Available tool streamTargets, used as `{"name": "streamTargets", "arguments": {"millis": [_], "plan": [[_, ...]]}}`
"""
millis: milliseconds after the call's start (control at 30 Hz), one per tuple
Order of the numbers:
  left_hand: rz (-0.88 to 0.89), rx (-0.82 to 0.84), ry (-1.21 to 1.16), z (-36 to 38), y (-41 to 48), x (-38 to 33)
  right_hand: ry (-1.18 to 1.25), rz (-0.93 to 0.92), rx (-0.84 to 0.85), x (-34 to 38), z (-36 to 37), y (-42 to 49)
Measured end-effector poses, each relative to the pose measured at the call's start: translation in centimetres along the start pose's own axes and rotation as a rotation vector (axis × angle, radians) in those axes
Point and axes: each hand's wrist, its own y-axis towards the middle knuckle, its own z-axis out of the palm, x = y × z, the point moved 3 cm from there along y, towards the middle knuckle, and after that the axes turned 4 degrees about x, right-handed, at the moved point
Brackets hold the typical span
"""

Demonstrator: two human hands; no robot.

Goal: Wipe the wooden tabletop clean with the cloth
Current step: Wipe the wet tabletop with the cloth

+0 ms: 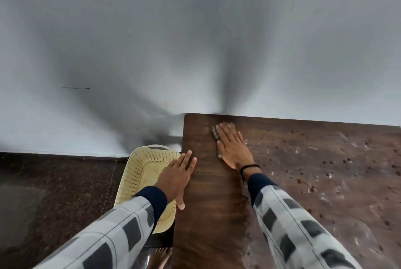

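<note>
From the head view, the person leans over a dark wooden tabletop (208, 203). The right hand (233, 149) lies flat on a small checked cloth (215, 131) and presses it on the wood. The fingers (223, 133) are straight and slightly spread, not curled round the fabric. The cloth is under these fingers and the palm, near the far left corner of the table. It shows only beyond the fingertips and along the thumb side of the hand. A black band (249, 167) is on this wrist.

To the little-finger side of the right hand the wood is covered with pale smears and dark spots (325, 171). On the thumb side, the strip of wood looks darker and plain.

The left hand (175, 178) is also flat, its 4 fingers (187, 160) straight and close together. Their tips rest on the left edge of the table, and the hand holds nothing. Under its palm, just beside the table, stands a cream perforated basket (141, 173). Both arms wear grey checked sleeves (293, 225) with dark blue cuffs.

Beyond the fingertips of both hands is a pale grey wall (195, 30). To the outer side of the left hand is a dark speckled floor (54, 192).
</note>
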Motion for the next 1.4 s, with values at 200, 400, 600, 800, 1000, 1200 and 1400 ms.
{"name": "streamTargets", "arguments": {"millis": [200, 400, 600, 800, 1000, 1200, 1400], "plan": [[-0.006, 0.002, 0.019, -0.2, -0.1, -0.2, 0.157, 0.275, -0.133, 3.1, 0.7, 0.9], [-0.006, 0.012, 0.028, -0.3, -0.2, -0.3, 0.111, 0.309, -0.155, 0.4, -0.9, 1.5], [-0.013, 0.020, 0.052, -0.2, 0.1, -0.2, 0.122, 0.242, -0.135, 4.2, 0.4, 1.7], [-0.011, 0.018, 0.045, -0.1, 0.1, -0.2, 0.244, 0.645, -0.311, 2.9, 0.1, 0.8], [-0.010, 0.011, 0.034, 0.0, 0.3, -0.2, 0.148, 0.467, -0.265, 1.9, 0.2, 1.8], [-0.019, 0.026, 0.037, 0.3, 0.5, -0.2, 0.194, 0.565, -0.298, 3.6, 0.8, 1.6], [-0.015, 0.035, 0.038, 0.2, 0.4, -0.3, 0.213, 0.610, -0.247, -0.5, -1.3, 1.5]]}}
